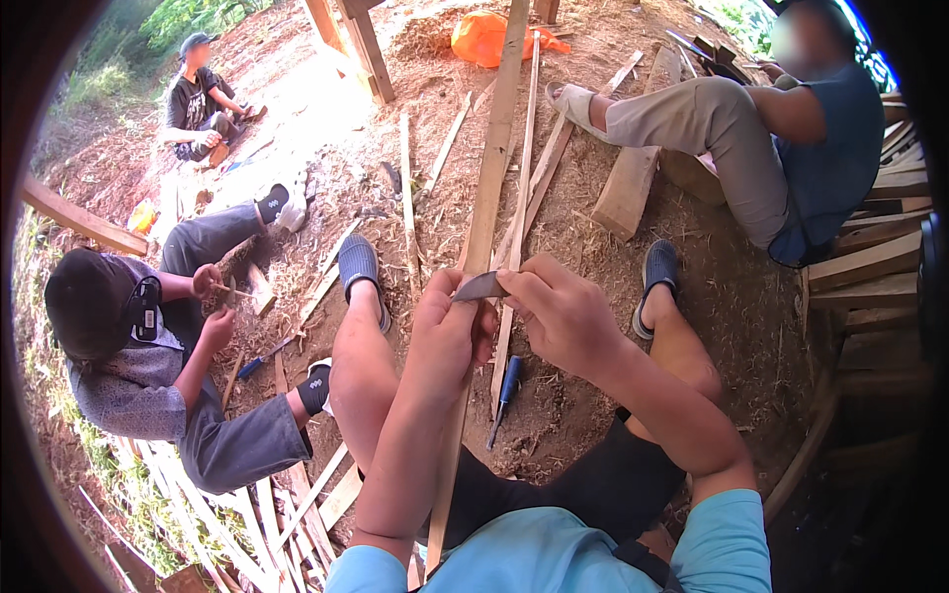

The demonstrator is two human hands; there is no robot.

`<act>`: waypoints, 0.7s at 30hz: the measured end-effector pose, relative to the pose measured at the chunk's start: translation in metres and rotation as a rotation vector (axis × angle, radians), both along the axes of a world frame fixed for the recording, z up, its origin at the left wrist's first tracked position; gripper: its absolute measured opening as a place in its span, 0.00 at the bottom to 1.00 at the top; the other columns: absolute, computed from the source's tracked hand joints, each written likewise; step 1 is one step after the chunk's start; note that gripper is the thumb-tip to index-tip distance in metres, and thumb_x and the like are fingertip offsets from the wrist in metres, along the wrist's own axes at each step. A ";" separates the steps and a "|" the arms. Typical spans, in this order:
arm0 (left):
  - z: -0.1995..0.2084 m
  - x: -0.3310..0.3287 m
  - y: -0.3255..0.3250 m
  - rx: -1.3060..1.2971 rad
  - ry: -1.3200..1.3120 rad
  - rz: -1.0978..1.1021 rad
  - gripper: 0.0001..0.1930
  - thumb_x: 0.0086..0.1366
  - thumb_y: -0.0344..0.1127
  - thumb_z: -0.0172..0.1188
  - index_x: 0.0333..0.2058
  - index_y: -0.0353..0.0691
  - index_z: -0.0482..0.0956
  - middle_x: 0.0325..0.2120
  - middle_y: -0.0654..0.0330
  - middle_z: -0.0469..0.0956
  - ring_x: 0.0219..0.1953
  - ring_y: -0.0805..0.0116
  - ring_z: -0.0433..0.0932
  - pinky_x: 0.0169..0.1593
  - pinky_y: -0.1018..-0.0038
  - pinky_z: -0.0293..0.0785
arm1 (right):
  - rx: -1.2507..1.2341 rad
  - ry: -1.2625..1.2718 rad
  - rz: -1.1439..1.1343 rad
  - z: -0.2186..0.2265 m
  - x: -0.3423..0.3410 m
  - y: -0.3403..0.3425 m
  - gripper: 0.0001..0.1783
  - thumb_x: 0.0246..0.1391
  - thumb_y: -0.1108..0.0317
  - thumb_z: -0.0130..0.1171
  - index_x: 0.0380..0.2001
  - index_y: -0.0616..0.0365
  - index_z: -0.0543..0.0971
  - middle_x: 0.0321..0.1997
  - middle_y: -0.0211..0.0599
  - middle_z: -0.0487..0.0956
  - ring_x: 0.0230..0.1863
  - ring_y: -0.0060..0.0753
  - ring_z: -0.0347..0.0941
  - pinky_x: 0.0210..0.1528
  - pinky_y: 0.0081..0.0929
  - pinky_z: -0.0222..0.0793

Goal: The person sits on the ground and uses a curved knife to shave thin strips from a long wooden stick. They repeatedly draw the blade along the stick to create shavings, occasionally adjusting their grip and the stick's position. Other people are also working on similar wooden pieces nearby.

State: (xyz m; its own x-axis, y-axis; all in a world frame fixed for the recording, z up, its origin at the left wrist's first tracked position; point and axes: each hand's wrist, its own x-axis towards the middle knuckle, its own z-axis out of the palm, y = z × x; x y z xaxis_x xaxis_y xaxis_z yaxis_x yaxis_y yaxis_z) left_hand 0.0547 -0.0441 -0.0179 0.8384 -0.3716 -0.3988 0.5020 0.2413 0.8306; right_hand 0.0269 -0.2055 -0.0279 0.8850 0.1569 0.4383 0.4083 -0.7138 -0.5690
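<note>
A long, pale wooden strip [491, 188] runs from between my legs up past the top of the view. My left hand [440, 321] is closed around it at mid-length. In the fingers of my right hand [565, 311] is a small knife [478, 288] with a dark, curved blade. Its blade crosses the strip beside my left thumb, and the fingers hide its handle. A thinner strip [524, 168] lies just right of the held one, passing below my right hand. On the dirt under my hands rests a blue-handled tool [508, 385] with a thin metal shaft.
At left, a seated person [129, 346] works a small stick with both hands. Another person [791, 138] sits at right near a thick timber block [628, 188]. A third [203, 104] sits farther off. Wood strips [267, 534] are heaped at lower left; an orange bag [484, 40] lies ahead.
</note>
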 end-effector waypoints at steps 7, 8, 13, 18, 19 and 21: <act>0.004 -0.004 -0.003 0.054 -0.045 0.031 0.05 0.70 0.36 0.44 0.38 0.42 0.65 0.18 0.66 0.65 0.13 0.79 0.61 0.15 0.85 0.57 | -0.059 -0.059 -0.089 0.002 0.005 0.003 0.13 0.48 0.73 0.58 0.40 0.54 0.75 0.30 0.35 0.71 0.27 0.43 0.74 0.27 0.35 0.70; 0.005 -0.005 -0.003 0.050 -0.046 0.044 0.05 0.70 0.36 0.44 0.38 0.42 0.66 0.18 0.67 0.65 0.13 0.79 0.61 0.15 0.85 0.57 | -0.049 -0.045 -0.102 0.002 0.007 0.004 0.13 0.49 0.72 0.58 0.40 0.54 0.75 0.30 0.35 0.71 0.27 0.43 0.74 0.27 0.35 0.70; 0.015 -0.001 -0.005 0.108 -0.073 0.079 0.07 0.70 0.39 0.44 0.37 0.43 0.66 0.18 0.67 0.65 0.13 0.80 0.61 0.15 0.85 0.55 | -0.004 -0.036 -0.159 0.002 0.016 0.010 0.10 0.52 0.70 0.56 0.39 0.54 0.75 0.30 0.37 0.72 0.29 0.44 0.74 0.28 0.36 0.70; 0.010 -0.015 -0.015 0.053 -0.063 -0.028 0.09 0.71 0.41 0.44 0.33 0.44 0.64 0.17 0.67 0.65 0.14 0.80 0.61 0.15 0.85 0.55 | 0.080 -0.211 -0.598 -0.008 0.059 -0.039 0.08 0.56 0.70 0.53 0.39 0.56 0.72 0.30 0.40 0.74 0.29 0.45 0.76 0.30 0.38 0.71; 0.010 -0.016 -0.016 0.022 -0.042 -0.031 0.09 0.71 0.41 0.44 0.33 0.44 0.64 0.17 0.67 0.66 0.14 0.80 0.61 0.15 0.86 0.56 | 0.019 -0.290 -0.623 -0.004 0.058 -0.074 0.07 0.57 0.69 0.52 0.39 0.58 0.72 0.30 0.41 0.75 0.30 0.45 0.76 0.31 0.39 0.71; 0.010 -0.009 -0.007 -0.004 -0.026 0.001 0.09 0.71 0.41 0.44 0.33 0.44 0.63 0.17 0.67 0.66 0.14 0.81 0.61 0.15 0.86 0.56 | 0.019 -0.368 -0.547 0.007 0.061 -0.086 0.07 0.59 0.69 0.51 0.39 0.59 0.72 0.30 0.42 0.75 0.30 0.46 0.75 0.31 0.39 0.71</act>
